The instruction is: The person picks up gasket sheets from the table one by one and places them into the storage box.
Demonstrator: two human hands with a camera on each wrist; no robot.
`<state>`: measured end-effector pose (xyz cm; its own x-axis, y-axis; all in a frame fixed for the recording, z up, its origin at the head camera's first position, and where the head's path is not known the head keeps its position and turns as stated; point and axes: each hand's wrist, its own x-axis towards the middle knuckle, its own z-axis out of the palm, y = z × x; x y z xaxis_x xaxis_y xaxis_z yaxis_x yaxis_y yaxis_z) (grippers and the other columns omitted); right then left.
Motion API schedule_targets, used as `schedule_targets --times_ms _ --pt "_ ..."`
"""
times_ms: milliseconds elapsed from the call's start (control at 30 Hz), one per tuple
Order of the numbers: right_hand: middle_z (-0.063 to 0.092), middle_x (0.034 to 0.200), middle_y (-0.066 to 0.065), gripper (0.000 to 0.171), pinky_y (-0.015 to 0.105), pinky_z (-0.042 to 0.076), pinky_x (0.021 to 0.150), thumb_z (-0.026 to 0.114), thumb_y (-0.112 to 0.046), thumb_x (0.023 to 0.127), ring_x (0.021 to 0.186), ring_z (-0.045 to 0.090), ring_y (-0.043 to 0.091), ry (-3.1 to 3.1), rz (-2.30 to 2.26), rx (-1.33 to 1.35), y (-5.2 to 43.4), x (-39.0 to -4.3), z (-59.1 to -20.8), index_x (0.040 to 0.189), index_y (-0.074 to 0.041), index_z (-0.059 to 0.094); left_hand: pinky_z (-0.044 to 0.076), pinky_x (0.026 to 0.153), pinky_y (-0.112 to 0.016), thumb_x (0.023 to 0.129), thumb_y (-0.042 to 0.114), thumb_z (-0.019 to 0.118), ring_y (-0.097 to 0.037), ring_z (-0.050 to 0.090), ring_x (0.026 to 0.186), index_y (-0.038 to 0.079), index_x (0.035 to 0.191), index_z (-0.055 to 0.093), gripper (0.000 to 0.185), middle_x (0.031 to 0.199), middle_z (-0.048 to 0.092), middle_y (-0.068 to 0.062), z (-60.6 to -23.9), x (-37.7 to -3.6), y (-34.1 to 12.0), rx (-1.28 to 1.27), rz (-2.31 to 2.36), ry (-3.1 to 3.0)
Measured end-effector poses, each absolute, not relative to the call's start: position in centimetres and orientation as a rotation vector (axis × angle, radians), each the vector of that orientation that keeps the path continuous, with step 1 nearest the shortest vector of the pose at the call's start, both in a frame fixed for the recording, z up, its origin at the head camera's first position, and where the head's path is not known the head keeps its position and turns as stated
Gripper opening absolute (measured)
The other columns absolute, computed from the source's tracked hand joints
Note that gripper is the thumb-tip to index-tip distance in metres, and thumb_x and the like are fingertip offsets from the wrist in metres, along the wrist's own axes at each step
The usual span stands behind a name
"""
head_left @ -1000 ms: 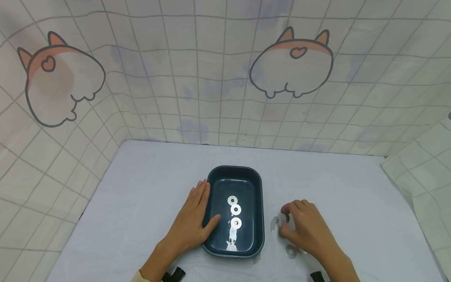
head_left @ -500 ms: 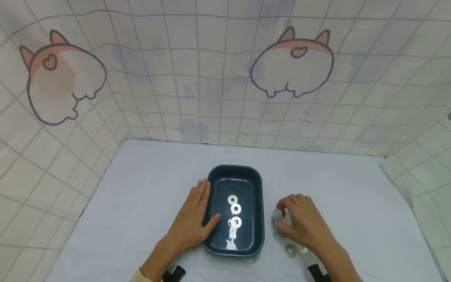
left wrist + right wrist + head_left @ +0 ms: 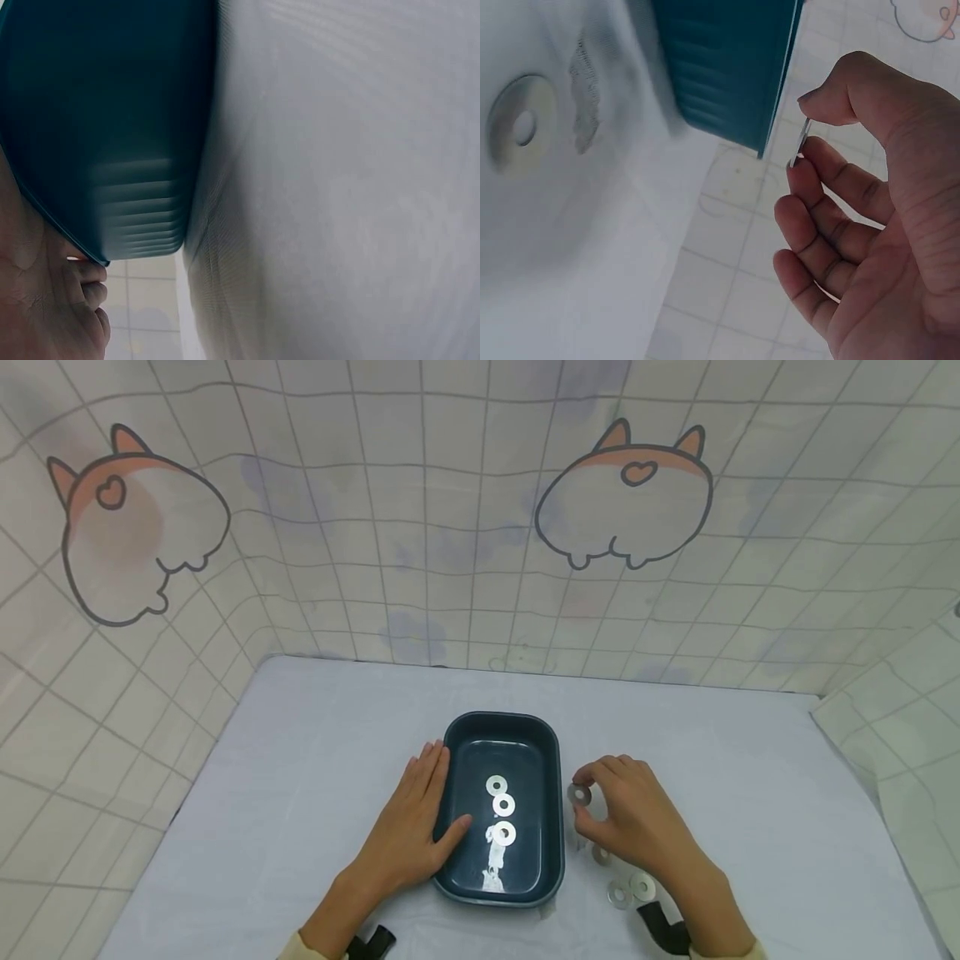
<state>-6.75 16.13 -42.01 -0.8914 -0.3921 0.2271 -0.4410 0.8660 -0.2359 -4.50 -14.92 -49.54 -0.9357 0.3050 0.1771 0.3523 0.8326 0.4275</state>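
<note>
A dark teal tray [image 3: 525,860] lies on the white cloth with three flat metal washers [image 3: 505,833] in a rough column on its floor. My left hand [image 3: 408,822] rests along the tray's left rim, fingers straight and thumb reaching over the edge. In the left wrist view the fingers [image 3: 94,292] show just past the tray's outer wall. Just right of the tray, my right hand [image 3: 637,818] pinches a washer [image 3: 580,795] between thumb and fingertips. The right wrist view shows this held washer [image 3: 801,142] edge-on, above the table and close to the tray's rim.
Three more washers [image 3: 642,886] lie on the cloth [image 3: 750,793] below my right hand. Grey patches mark the cloth beside the tray. Behind the table hangs a white gridded curtain [image 3: 450,527] with cartoon prints. Black wrist straps [image 3: 663,931] show at the bottom.
My right hand has risen from the cloth and moved left toward the tray with a washer in its fingertips, uncovering washers beneath it. The left hand has stayed on the rim.
</note>
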Motion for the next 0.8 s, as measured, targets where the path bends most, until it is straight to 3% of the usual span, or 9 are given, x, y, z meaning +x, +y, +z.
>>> schedule_targets --times_ms 100,367,733,800 --pt "0.076 0.099 -0.001 0.026 0.046 0.059 0.098 0.085 -0.018 0.079 0.097 0.065 0.019 -2.876 0.410 0.661 15.6 -7.1 -41.9 0.103 -0.015 0.074 0.017 0.138 -0.046 0.103 0.054 0.057 -0.025 0.012 0.169 0.007 0.171 0.013 0.094 0.181 0.007 -0.006 -49.6 -4.5 -14.9 -0.524 -0.713 -2.905" --pt "0.074 0.099 -0.003 0.026 0.041 0.060 0.093 0.086 -0.022 0.081 0.098 0.063 0.017 -2.895 0.431 0.701 14.2 -7.5 -41.5 0.104 -0.015 0.075 -0.006 0.137 -0.026 0.104 0.057 0.053 -0.021 0.005 0.169 0.010 0.171 0.007 0.094 0.181 0.001 -0.002 -49.8 -4.6 -15.0 -0.518 -0.709 -2.938" --pt "0.071 0.099 -0.003 0.027 0.038 0.058 0.092 0.084 -0.024 0.083 0.096 0.059 0.014 -2.936 0.413 0.763 12.6 -7.4 -41.7 0.106 -0.014 0.076 -0.004 0.138 -0.028 0.105 0.056 0.053 -0.020 0.005 0.169 0.010 0.171 0.008 0.093 0.181 0.001 -0.001 -49.7 -4.6 -14.9 -0.515 -0.714 -2.949" --pt "0.071 0.099 -0.004 0.026 0.038 0.057 0.093 0.084 -0.024 0.083 0.095 0.058 0.014 -2.928 0.403 0.790 12.5 -7.5 -41.8 0.106 -0.014 0.076 0.001 0.139 -0.033 0.105 0.056 0.053 -0.021 0.006 0.169 0.009 0.171 0.008 0.093 0.181 0.001 -0.001 -49.7 -4.5 -14.9 -0.517 -0.712 -2.945"
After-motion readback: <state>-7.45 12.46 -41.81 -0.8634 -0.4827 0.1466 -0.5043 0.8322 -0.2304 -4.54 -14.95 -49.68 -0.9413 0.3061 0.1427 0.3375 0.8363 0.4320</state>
